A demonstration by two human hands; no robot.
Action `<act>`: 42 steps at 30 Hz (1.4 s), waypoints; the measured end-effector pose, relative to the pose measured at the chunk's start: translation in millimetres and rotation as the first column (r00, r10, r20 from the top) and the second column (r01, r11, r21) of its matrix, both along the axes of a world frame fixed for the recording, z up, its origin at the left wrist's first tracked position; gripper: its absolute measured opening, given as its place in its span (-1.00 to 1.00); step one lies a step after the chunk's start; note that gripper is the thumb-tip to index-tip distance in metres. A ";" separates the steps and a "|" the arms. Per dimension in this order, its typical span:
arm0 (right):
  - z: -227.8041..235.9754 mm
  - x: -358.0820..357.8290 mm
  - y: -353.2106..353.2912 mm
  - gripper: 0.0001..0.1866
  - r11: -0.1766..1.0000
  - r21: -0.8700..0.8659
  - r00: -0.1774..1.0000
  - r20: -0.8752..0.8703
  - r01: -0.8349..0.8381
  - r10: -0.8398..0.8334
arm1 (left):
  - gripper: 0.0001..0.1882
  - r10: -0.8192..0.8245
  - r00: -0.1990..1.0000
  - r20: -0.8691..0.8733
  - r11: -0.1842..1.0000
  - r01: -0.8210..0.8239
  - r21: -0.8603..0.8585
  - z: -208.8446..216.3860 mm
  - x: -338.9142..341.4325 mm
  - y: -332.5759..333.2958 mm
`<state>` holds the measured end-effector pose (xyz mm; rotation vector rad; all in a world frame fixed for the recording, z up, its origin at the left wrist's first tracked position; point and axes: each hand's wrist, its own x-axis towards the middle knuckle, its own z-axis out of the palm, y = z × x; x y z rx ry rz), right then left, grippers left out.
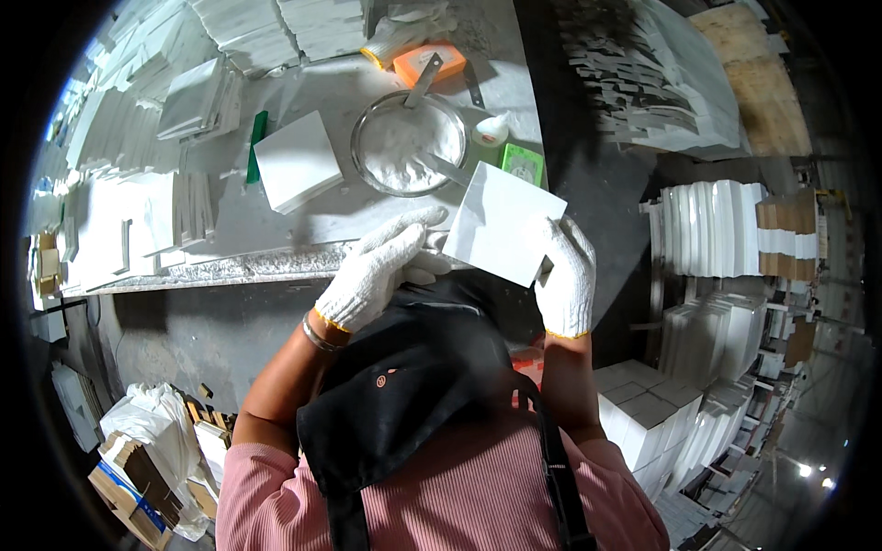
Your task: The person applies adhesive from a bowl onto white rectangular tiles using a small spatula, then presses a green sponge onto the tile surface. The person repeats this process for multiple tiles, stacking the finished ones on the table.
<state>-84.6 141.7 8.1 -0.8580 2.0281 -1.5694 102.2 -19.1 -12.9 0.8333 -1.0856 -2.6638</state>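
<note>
My right hand (567, 280), in a white knitted glove, grips a white square tile (505, 220) by its right edge, holding it tilted in front of me. My left hand (381, 266), gloved alike, is beside the tile's left corner with its fingers stretched out and nothing visible in them. Beyond the hands a round bowl (356, 151) of white powder or paste rests on the table. A scraper (424, 81) leans over its far rim, and a second flat metal blade (448, 171) sticks out toward the held tile. Left of the bowl lies a small stack of white tiles (299, 161).
Around the bowl are an orange block (441, 62), a green box (522, 163), a small white round item (490, 130) and a green strip (256, 147). Stacked white slabs (197, 101) crowd the table's left. More stacks (707, 230) stand on the floor at right.
</note>
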 end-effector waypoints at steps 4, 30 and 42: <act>-3.0 3.5 -4.9 -0.80 0.992 -0.089 0.920 0.391 0.085 -0.043 | -0.45 -0.023 0.996 -0.082 0.979 0.039 0.202 -13.1 -6.9 -3.1; -7.1 13.9 -5.3 -0.74 0.995 -0.091 0.918 0.396 0.044 -0.004 | -0.58 0.042 0.940 -0.339 0.971 0.042 0.235 -36.7 -12.5 -2.7; -25.2 56.7 -25.2 -0.65 0.966 -0.201 0.924 0.310 -0.164 0.221 | -0.61 0.108 0.985 -0.137 0.974 -0.132 -0.185 -8.1 42.0 -16.0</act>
